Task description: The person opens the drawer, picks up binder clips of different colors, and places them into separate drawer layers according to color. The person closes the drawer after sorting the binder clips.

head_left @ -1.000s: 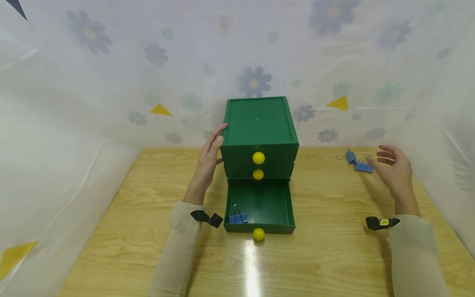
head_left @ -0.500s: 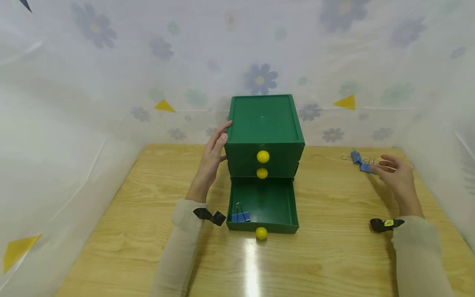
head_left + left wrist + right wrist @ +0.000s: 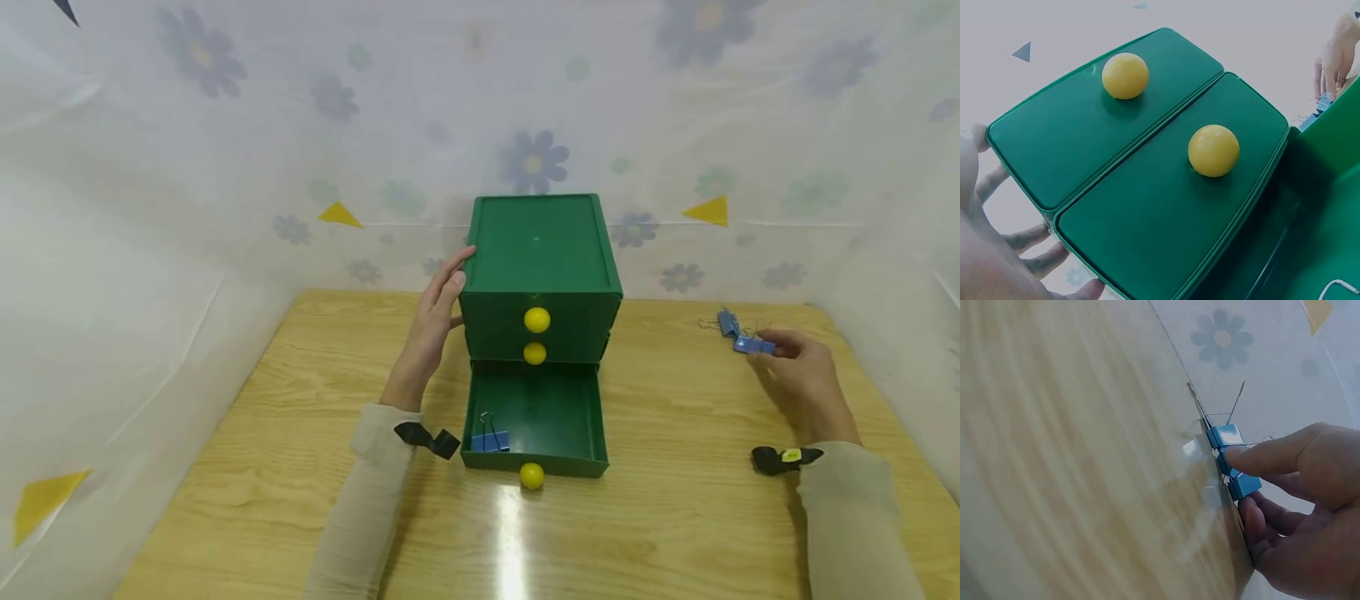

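Note:
A green drawer unit (image 3: 542,250) with yellow ball knobs stands mid-table, its bottom drawer (image 3: 536,400) pulled out. In that drawer's front left corner lies a blue binder clip (image 3: 491,442) with its wire handles up. My left hand (image 3: 431,329) rests along the unit's left side, fingers spread, as the left wrist view also shows. At the table's back right, my right hand (image 3: 806,367) pinches a blue binder clip (image 3: 752,344) between thumb and fingers, low over the wood. Against it lies another blue binder clip (image 3: 727,323). In the right wrist view my thumb (image 3: 1266,456) presses the clips' blue bodies.
The wooden table (image 3: 300,467) ends at a pale flowered curtain (image 3: 405,125) behind and at both sides. Two closed drawers with yellow knobs (image 3: 537,320) sit above the extended one, whose front edge juts toward me.
My right hand has come down and left onto the nearer binder clip, its fingers closing around it. My left hand stays against the drawer unit. The head view has shifted slightly.

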Available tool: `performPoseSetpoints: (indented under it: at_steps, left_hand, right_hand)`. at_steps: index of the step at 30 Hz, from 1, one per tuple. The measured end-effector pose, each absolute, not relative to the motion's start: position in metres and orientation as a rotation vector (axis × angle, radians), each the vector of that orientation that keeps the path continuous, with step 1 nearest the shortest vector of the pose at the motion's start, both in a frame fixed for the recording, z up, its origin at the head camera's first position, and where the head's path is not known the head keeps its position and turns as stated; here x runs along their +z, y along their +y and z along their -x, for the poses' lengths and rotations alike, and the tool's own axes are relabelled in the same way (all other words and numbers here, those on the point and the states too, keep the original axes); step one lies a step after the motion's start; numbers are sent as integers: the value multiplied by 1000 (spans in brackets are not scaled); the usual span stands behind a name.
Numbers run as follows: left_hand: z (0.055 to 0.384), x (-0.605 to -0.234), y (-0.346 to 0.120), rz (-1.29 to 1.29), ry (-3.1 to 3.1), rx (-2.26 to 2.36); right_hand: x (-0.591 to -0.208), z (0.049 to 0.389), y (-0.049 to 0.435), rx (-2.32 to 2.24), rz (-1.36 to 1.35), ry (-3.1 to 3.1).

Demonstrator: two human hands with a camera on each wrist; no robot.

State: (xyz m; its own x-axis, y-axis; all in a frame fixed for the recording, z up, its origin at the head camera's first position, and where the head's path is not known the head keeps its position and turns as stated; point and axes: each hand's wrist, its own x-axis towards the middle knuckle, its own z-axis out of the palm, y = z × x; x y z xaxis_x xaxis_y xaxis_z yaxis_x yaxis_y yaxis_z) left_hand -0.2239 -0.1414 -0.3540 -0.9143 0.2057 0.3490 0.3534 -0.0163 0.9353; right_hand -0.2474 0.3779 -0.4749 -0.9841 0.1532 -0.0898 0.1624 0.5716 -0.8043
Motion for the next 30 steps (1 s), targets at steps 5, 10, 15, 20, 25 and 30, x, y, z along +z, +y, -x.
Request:
performPoseSetpoints:
  at_steps: [5,10,15,20,25,30]
  left_hand:
    - [224,-354,-141,610,-2131,-2075]
    - [225,-354,-141,598,-2134,-2075]
    - [224,-355,-141,586,-2146,-2074]
    - [224,-355,-141,587,-2140,-2077]
    - [223,-354,-140,590,-2145,-2080]
    - [223,-353,-140,572,-2159,-2068]
  right_hand:
    - [-473,248,377,-1300,-262,2864]
    - [-473,248,376,-1269,-261,2899]
    - [-472,245,375,-1291,-271,2897]
    - [-470,241,374,-1349,-318,2867]
    - [-467,236,374,-1436,-365,2816]
    - [-464,229,377,-1548,-415,2733]
